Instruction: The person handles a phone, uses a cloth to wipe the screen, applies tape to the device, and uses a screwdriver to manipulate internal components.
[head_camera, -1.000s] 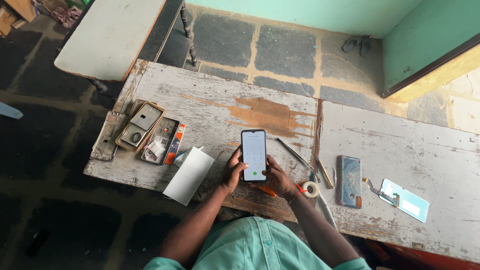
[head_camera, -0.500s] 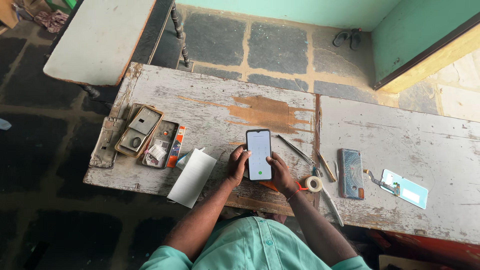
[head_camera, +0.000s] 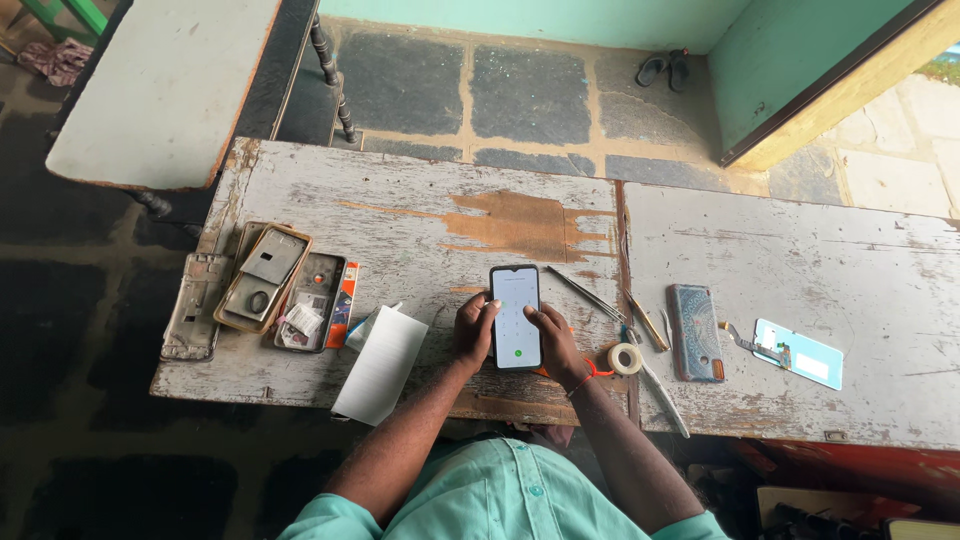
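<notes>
We see our left hand and right hand cupping a lit phone that lies face up near the front edge of the worn counter. The left fingers curl against the phone's left edge; the right fingers wrap its right edge, thumb on the screen. Just left lies a white paper overhanging the edge. Just right sits a tape roll, with tweezers beside it. Further right rest a patterned case and a pale blue card. At far left lie opened phone frames. Beyond the counter, sandals sit on the stone floor.
</notes>
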